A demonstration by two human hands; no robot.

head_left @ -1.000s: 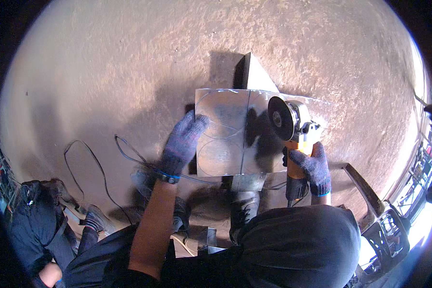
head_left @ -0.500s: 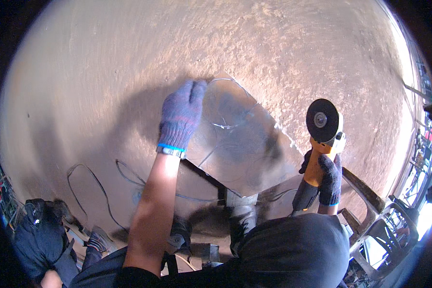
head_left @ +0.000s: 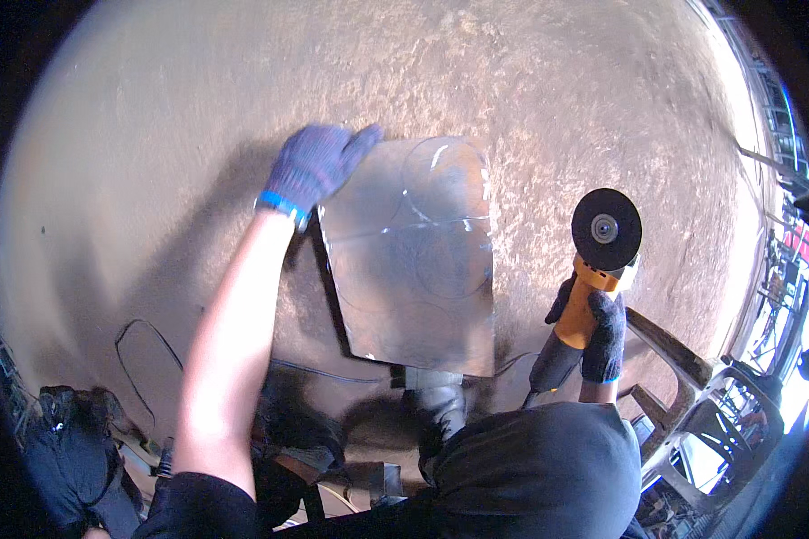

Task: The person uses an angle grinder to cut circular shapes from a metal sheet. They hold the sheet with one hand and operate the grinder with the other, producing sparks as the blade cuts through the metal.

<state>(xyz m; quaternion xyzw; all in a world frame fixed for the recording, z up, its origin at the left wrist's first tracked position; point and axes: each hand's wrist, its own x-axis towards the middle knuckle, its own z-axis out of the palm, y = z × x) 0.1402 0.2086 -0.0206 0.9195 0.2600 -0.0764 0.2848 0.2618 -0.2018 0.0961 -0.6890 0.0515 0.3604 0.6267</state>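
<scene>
My gloved left hand (head_left: 319,163) grips the upper left corner of a grey metal sheet (head_left: 404,287); its fingertips are partly hidden behind the edge. Faint curved lines and whitish marks show on the sheet's face. In my gloved right hand (head_left: 606,337) is a yellow and black angle grinder (head_left: 579,319), held upright by its body. Its round black disc (head_left: 606,229) faces up, to the right of the sheet and apart from it. Whether the disc spins I cannot tell.
Rough brown ground (head_left: 557,99) lies all around. My boot (head_left: 445,418) is at the sheet's lower edge. A dark cable (head_left: 153,325) loops at the left, and a metal frame (head_left: 688,377) stands at the right. Another person's dark clothing (head_left: 72,458) shows at lower left.
The sheet has turned clockwise, and its long side now runs nearly upright. My left hand has moved left and slightly up with it. The grinder has hardly moved, its disc facing more squarely.
</scene>
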